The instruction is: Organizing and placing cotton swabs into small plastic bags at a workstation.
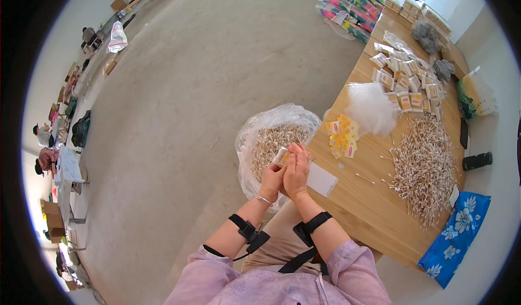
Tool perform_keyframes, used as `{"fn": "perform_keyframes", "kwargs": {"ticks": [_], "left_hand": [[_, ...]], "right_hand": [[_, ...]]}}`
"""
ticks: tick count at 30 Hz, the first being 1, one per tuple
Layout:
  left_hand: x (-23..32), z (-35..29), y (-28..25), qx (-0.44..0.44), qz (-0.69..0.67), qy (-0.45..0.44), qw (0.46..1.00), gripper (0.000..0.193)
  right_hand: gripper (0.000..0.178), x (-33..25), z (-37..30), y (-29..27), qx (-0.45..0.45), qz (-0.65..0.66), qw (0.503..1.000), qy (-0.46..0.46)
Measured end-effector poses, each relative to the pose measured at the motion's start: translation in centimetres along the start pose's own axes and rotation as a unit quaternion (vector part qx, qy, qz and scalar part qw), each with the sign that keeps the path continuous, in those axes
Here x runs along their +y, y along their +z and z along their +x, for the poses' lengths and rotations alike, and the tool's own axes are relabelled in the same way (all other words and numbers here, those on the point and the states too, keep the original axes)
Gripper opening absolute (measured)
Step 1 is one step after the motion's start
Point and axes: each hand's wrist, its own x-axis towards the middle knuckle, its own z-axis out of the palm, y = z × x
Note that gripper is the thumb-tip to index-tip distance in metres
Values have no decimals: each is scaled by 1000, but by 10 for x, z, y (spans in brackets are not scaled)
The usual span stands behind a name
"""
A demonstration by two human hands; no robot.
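Both my hands meet over the near edge of a clear plastic bag point(245, 134) of loose cotton swabs, beside the table's left edge. My left hand point(272, 180) is closed around a small packet of cotton swabs point(281, 156), whose whitish end sticks up past the fingers. Pressed against it from the right is my right hand point(296, 170), fingers bent over the packet's side; they hide most of it. Just right of the hands, a white card point(322, 180) lies on the table. Yellow printed cards point(343, 138) are fanned out beyond it.
The wooden table point(361, 207) holds a heap of cotton swabs point(423, 167), clear plastic sleeves point(372, 108) and many filled packets point(404, 80). A blue flowered cloth point(458, 234) hangs at its near right corner. Colourful wrapped bundles point(353, 9) stand past its far end. People sit far left.
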Motion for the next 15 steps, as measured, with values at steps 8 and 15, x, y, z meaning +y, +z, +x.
{"fn": "perform_keyframes", "kwargs": {"ticks": [8,15], "left_hand": [[36,32,-5,-63,-30,37,997,17],[34,36,1,-37,9,30,999,13]], "right_hand": [[32,7,-1,5,15,-15,1000,-14],[38,-1,-2,10,54,-54,996,-42]]}}
